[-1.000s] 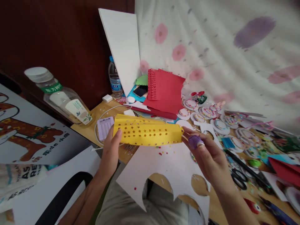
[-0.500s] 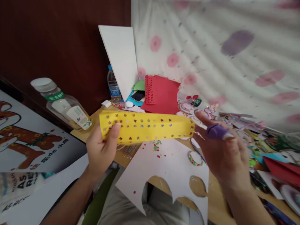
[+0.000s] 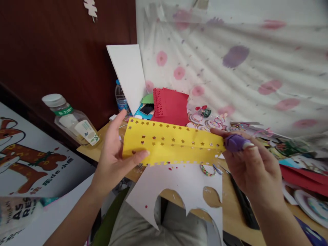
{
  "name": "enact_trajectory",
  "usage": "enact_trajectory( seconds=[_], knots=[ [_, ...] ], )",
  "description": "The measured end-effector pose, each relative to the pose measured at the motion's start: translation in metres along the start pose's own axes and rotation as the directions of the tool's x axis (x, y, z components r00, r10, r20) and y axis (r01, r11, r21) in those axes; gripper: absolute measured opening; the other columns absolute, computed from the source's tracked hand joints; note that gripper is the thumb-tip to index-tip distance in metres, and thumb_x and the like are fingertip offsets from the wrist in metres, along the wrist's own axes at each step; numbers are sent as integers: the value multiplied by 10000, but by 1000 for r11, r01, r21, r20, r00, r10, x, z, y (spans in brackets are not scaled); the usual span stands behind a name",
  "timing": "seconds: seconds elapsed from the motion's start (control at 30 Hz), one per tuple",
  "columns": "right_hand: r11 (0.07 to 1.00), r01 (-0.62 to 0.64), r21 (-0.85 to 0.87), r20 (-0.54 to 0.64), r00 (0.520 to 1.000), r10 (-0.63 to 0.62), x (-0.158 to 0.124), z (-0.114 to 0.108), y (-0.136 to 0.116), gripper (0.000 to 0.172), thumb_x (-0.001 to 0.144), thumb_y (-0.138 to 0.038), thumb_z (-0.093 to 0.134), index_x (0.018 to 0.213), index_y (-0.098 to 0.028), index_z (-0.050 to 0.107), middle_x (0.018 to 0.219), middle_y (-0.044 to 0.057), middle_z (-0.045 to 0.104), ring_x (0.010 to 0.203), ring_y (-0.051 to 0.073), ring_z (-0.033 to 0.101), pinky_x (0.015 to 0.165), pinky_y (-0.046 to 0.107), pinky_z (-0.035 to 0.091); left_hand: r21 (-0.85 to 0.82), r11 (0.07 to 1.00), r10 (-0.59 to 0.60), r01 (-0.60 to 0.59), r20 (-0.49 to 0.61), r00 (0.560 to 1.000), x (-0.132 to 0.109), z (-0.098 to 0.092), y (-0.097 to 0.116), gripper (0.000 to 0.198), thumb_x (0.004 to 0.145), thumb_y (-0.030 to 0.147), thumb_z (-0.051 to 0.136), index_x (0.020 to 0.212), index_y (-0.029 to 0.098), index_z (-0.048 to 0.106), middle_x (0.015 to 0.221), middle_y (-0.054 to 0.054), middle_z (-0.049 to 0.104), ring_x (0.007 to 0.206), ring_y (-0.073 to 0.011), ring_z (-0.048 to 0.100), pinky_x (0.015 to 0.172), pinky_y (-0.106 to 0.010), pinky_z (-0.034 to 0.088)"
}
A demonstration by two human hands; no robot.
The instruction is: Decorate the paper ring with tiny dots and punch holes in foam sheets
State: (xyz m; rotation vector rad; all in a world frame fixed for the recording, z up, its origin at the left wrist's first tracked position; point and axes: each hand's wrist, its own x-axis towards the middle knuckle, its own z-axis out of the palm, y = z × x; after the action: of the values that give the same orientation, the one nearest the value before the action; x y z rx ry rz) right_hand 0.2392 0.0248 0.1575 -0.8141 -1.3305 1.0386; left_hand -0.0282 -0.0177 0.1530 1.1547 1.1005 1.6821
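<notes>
A folded yellow paper (image 3: 169,150), dotted with star-shaped holes, is held up above a white sheet with round cut-outs (image 3: 179,181). My left hand (image 3: 112,157) grips the paper's left end, its thumb in front and index finger raised. In my right hand (image 3: 256,164) is a small purple punch (image 3: 235,142) with a white lever under the thumb. The punch touches the paper's right end. Small red and yellow paper bits lie on the white sheet.
Red papers (image 3: 171,106), a phone (image 3: 147,109) and a water bottle (image 3: 121,97) stand or lie at the back. A larger bottle (image 3: 74,123) is at left. Beaded bracelets and a black tool (image 3: 246,201) lie at right.
The yellow paper has turned and opened somewhat, showing more star rows. My left index finger has lifted. The purple punch has met the paper's right end. The view has shifted.
</notes>
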Motion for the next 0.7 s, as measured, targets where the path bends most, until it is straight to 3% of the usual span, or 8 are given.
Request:
enact_trajectory(
  seconds=[0.1,0.2,0.3,0.43,0.53,0.6,0.67,0.7],
  knots=[
    [1000,-18,7,-3,1000,18,-3,-1,-2,199,933,-376,554,1063,-290,678,1187,15,689,1168,129,599,964,183,495,17,1000,-5,4,86,996,-6,2,3,724,636,137,810,1277,375,570,1226,2,657,942,-232,688,715,-270,599],
    [1000,-25,4,-13,1000,25,-5,-2,-4,203,929,-388,554,1054,-297,685,1182,19,690,1202,161,578,1032,253,462,159,984,-109,83,162,981,-8,-2,6,528,584,140,831,1074,294,712,962,-28,726,713,-208,681,510,-228,561],
    [999,-28,27,-28,999,29,-5,-6,-4,206,927,-382,553,1046,-274,682,1201,36,679,1218,186,562,1045,290,450,270,956,-160,117,144,976,-9,-6,9,430,583,164,832,991,268,749,844,-34,721,599,-173,632,398,-188,474],
    [995,10,103,-111,994,2,4,-15,-7,157,903,-309,572,1004,-261,682,1124,47,680,987,181,641,828,287,549,314,949,-48,6,127,991,-10,-7,14,335,623,231,821,950,276,763,925,-33,728,638,-167,633,476,-204,520],
    [990,4,141,-156,988,18,8,-22,-16,101,827,-231,617,866,-264,704,910,37,653,771,155,605,604,248,510,387,921,12,-43,82,997,-10,-9,19,281,648,285,815,925,274,769,927,-28,733,664,-172,649,503,-201,526],
    [999,28,45,-160,987,-20,4,-22,-25,90,779,-244,641,836,-281,699,837,38,596,753,177,570,570,280,475,439,897,40,-60,56,998,-10,-11,22,257,655,319,814,906,277,776,923,-28,738,682,-182,658,518,-210,531],
    [963,128,-238,-163,972,-170,-5,-17,-37,136,768,-292,661,899,-316,685,846,43,566,788,215,548,624,331,464,488,868,61,-92,81,995,-9,-13,26,241,660,341,812,895,296,782,928,-25,743,720,-201,672,562,-236,551],
    [884,199,-423,-116,956,-271,-9,-13,-42,182,768,-319,678,949,-336,675,862,44,567,800,230,540,663,353,458,502,858,68,-110,101,993,-9,-13,29,229,661,359,810,884,312,786,922,-20,747,733,-210,678,574,-247,557]
  ],
)
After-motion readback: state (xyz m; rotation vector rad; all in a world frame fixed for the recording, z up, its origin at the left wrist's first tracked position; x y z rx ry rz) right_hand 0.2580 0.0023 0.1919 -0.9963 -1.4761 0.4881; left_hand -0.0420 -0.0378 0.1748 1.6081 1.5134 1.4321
